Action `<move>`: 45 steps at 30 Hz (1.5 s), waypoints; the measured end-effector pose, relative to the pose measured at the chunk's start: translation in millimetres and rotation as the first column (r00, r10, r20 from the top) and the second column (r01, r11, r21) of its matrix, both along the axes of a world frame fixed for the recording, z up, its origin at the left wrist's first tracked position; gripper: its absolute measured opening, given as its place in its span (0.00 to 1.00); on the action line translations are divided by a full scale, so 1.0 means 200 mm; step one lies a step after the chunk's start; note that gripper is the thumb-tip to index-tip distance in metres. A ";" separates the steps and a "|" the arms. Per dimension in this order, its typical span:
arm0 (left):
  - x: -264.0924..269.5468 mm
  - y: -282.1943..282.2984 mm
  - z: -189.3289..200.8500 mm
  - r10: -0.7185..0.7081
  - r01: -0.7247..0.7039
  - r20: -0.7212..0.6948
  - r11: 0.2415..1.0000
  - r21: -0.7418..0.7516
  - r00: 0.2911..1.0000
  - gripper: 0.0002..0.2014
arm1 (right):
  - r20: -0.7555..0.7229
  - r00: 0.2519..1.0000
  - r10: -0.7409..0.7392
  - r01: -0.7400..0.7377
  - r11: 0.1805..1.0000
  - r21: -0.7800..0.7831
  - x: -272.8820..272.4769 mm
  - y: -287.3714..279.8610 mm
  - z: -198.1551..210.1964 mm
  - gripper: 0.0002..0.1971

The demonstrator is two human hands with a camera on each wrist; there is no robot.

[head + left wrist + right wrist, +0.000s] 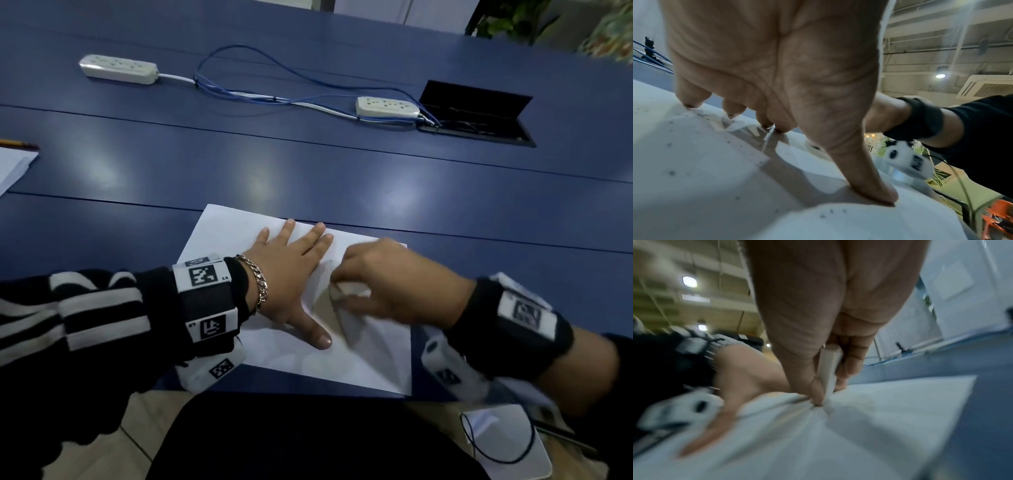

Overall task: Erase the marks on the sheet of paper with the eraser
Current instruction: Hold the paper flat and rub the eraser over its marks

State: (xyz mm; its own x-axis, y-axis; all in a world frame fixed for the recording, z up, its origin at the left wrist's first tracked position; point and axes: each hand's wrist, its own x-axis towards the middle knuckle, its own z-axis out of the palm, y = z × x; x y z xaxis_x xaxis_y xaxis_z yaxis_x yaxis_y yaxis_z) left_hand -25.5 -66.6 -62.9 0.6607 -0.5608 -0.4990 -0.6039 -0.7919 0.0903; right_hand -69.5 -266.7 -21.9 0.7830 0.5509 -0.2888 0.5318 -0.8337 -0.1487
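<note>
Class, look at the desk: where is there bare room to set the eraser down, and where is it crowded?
Free: the blue table between the sheet of paper and the cables, and left of the sheet up to the paper stack. Crowded: the sheet itself, where the left hand presses flat and the right hand pinches the eraser.

Matt white paper sheet (370,356) lies on a glossy, smooth blue table (308,171).

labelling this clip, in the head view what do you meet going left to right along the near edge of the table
striped sleeve → left hand flat on the sheet of paper → eraser pinched in the right hand → right wristband
</note>
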 end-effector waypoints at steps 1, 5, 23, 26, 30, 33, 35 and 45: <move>0.00 0.00 0.00 0.001 -0.001 -0.003 1.000 0.002 1.000 0.83 | 0.040 0.998 -0.052 0.053 0.998 -0.028 0.07 -0.02 0.01 0.12; 0.00 0.01 0.00 0.003 -0.003 -0.010 1.000 0.011 1.000 0.84 | 0.156 0.974 -0.163 0.163 0.987 0.013 0.18 -0.06 0.02 0.13; -0.01 -0.01 0.02 0.015 -0.014 -0.029 0.999 0.037 0.999 0.84 | 0.075 0.997 -0.030 0.034 0.997 -0.063 0.05 0.01 0.05 0.11; -0.01 -0.01 0.02 0.014 -0.012 -0.027 0.999 0.042 1.000 0.85 | -0.042 0.999 0.023 -0.024 0.999 -0.039 -0.01 0.01 0.04 0.11; -0.01 -0.01 0.03 0.014 -0.012 -0.036 0.998 0.058 0.999 0.84 | 0.125 0.980 -0.153 0.158 0.987 -0.026 0.14 -0.06 0.06 0.13; -0.01 -0.02 0.03 0.015 -0.011 -0.046 0.997 0.074 0.999 0.84 | 0.072 0.997 0.036 -0.032 0.997 -0.067 0.05 0.01 0.03 0.10; 0.00 -0.02 0.04 0.021 -0.018 -0.048 0.997 0.069 0.999 0.84 | 0.061 0.998 -0.003 0.010 0.994 -0.113 0.10 0.01 0.06 0.11; -0.01 -0.01 0.02 0.021 -0.019 -0.043 0.999 0.049 0.999 0.84 | 0.023 0.999 -0.046 0.047 0.999 -0.024 0.10 -0.04 0.07 0.16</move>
